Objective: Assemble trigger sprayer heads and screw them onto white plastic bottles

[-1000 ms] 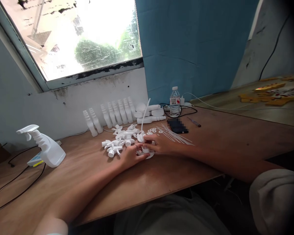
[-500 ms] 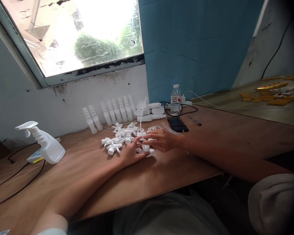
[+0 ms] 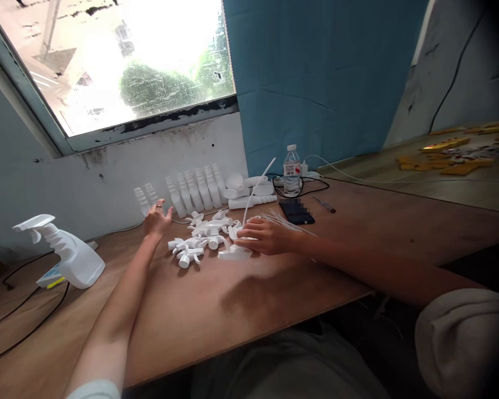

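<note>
My left hand [image 3: 157, 219] reaches to the back of the table, fingers apart, in front of a white plastic bottle [image 3: 140, 198] and its neighbour [image 3: 151, 192]. Whether it touches either one I cannot tell. My right hand [image 3: 270, 235] is closed round a white trigger spray head [image 3: 235, 253], low over the table. A thin dip tube [image 3: 258, 191] slants up out of it; my fingers hide where the two join. Just left of that hand lies a heap of loose white spray heads [image 3: 199, 235].
More white bottles [image 3: 193, 194] stand along the wall, others [image 3: 251, 201] lying beside them. An assembled spray bottle [image 3: 77, 255] stands at the left. Beyond my right hand are thin tubes [image 3: 280, 219], a black phone [image 3: 297, 211], a screwdriver [image 3: 325, 204] and a water bottle [image 3: 291, 172].
My left hand has left the spray head and moved left and back to the bottles. My right hand stays on the spray head, whose tube now leans to the right.
</note>
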Available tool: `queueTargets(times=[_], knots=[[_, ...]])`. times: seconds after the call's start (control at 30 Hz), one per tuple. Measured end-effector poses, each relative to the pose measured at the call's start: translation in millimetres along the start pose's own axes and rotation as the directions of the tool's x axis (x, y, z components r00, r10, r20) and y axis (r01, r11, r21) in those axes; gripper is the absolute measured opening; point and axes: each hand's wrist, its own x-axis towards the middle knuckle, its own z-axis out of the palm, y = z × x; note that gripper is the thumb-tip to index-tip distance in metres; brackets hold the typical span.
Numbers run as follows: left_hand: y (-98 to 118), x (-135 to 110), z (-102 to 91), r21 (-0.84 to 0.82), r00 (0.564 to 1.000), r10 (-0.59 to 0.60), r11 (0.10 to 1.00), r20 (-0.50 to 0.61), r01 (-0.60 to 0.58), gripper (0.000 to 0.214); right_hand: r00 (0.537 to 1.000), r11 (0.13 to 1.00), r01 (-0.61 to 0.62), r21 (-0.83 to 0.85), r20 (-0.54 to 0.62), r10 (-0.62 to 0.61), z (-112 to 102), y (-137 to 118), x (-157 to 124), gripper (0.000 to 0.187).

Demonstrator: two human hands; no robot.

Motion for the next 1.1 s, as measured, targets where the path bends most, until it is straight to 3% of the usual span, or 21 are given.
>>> queueTargets(times=[0.07,0.13,0.33,0.43,0.57,0.7,0.8,0.9,1.0,1.07,1.1], knots=[[-29.9,3.6,13.8,0.224,0.982,-0.138,0.969,0.128,0.107,0.055,1.0,1.0,0.003,-0.009,-0.004,-0.003,-0.2,0.5,0.2,0.026],[-50.2,-1.3,26.2,0.293,0.961,-0.196,0.947,0.197,0.133,0.056,1.0,1.0,0.009,-0.013,0.001,-0.009,-0.5,-0.3,0.8,0.026],[-71.3,-11.7,45.7,0.313,0.918,-0.262,0.935,0.299,0.165,0.054,1.0,1.0,0.013,-0.021,0.029,-0.012,0.8,-1.6,-0.4,0.025],[-78.6,-10.6,47.8,0.272,0.921,-0.25,0.947,0.299,0.169,0.053,0.999,0.999,-0.006,-0.035,0.041,0.007,1.5,0.3,-2.6,0.026],[-90.4,-14.3,41.9,0.206,0.96,-0.225,0.96,0.165,0.19,0.049,0.999,0.997,-0.018,-0.074,0.026,0.02,-2.9,2.6,-0.9,0.025],[-100.0,-12.8,24.1,0.165,0.979,-0.202,0.966,-0.01,0.201,0.04,0.998,0.994,-0.048,-0.098,-0.036,0.044,-9.4,5.5,3.6,0.022],[-100.1,-1.0,7.8,0.057,0.975,-0.081,0.994,-0.206,0.094,0.031,0.987,0.993,-0.115,0.008,-0.11,0.115,-11.5,12.2,8.0,0.023],[-89.5,14.0,-7.7,-0.064,0.9,0.112,0.986,-0.421,-0.152,0.022,0.909,0.921,-0.218,0.323,-0.276,0.312,-17.8,24.2,23.3,0.033],[-71.1,23.7,-20.8,-0.06,0.835,0.303,0.927,-0.459,-0.37,0.019,0.724,0.666,-0.174,0.726,-0.364,0.586,-37.6,39.4,54.4,0.041],[-59.1,26.3,-27.0,-0.028,0.802,0.411,0.883,-0.433,-0.468,0.018,0.59,0.527,-0.093,0.845,-0.38,0.712,-57.9,49.1,77.5,0.033],[-54.2,26.7,-29.1,-0.014,0.789,0.449,0.866,-0.42,-0.5,0.018,0.55,0.485,-0.048,0.873,-0.382,0.742,-68.6,53.3,87.3,0.031]])
